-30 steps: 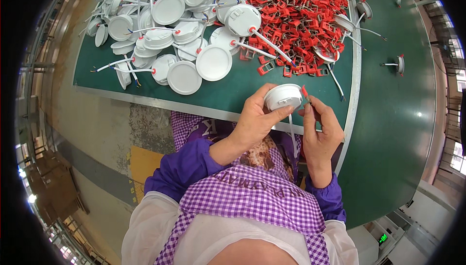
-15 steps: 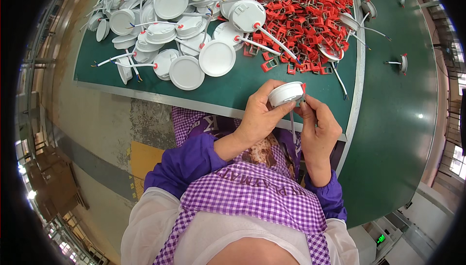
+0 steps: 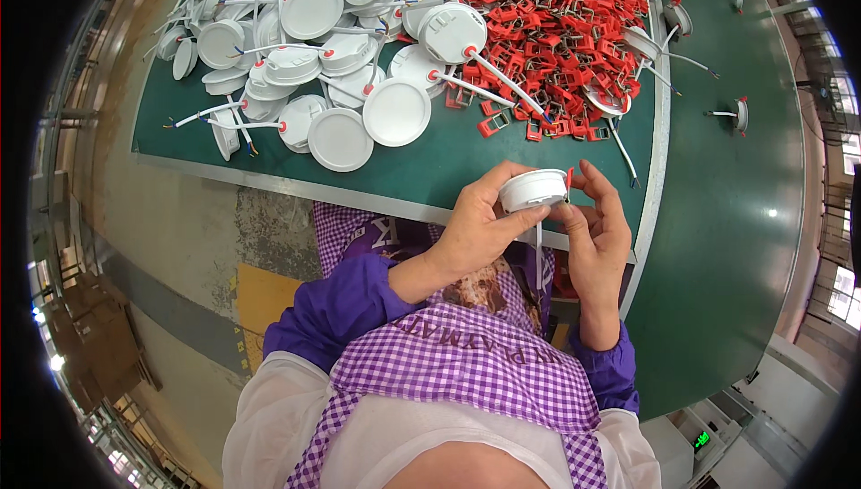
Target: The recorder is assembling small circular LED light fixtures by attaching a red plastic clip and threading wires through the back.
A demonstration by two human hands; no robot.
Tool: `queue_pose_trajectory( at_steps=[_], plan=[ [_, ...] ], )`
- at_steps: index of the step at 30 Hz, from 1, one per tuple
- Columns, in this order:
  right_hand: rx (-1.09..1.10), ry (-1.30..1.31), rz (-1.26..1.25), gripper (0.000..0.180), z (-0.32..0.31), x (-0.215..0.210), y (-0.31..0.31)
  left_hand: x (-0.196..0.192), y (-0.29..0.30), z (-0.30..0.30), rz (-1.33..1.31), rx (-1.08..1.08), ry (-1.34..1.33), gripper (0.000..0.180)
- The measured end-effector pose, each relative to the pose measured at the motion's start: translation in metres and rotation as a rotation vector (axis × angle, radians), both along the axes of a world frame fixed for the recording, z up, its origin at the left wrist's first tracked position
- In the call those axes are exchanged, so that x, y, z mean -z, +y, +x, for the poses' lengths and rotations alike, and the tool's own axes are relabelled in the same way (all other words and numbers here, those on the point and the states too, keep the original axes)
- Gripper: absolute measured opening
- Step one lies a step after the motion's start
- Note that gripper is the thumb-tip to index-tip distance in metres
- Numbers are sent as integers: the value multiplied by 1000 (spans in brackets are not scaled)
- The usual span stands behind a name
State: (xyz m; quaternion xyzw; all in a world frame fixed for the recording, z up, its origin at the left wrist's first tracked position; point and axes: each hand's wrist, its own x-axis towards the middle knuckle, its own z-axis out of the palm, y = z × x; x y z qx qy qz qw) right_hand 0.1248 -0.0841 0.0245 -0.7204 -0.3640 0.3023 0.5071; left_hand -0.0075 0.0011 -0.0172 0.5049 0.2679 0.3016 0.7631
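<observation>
Head view: left hand [image 3: 480, 225] grips a round white plastic lamp housing [image 3: 533, 190] above the near edge of the green counter [image 3: 421, 171]. Right hand [image 3: 594, 220] pinches a small red clip [image 3: 569, 179] at the housing's rim. Heaps of white housings [image 3: 314, 41] and red clips [image 3: 556, 23] lie farther back.

This looks like a factory where lamps are put together. A long green work table [image 3: 430, 171] holds a big heap of round white lamp parts [image 3: 314, 50] with wires, and a big pile of small red clips [image 3: 556, 32]. More green tables [image 3: 735, 247] stand beside it. The floor [image 3: 179, 247] is bare grey concrete. The person wears a purple checked apron [image 3: 466, 372], like a worker
</observation>
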Motion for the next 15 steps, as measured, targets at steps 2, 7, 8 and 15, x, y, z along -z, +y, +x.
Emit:
queue_pose_trajectory(
  at_steps=[2,7,8,15],
  plan=[
    [0,43,-21,47,1,-6,-2,-1,0,1,-46,10,-45,30],
    [-9,140,-63,45,9,-14,-3,-7,0,-2,-106,81,-67,29],
    [-16,201,-38,44,11,-9,-1,-7,-2,-3,-108,85,-68,29],
    [-129,253,-80,38,42,7,-3,-3,-1,-1,-261,116,-68,38]
  ],
)
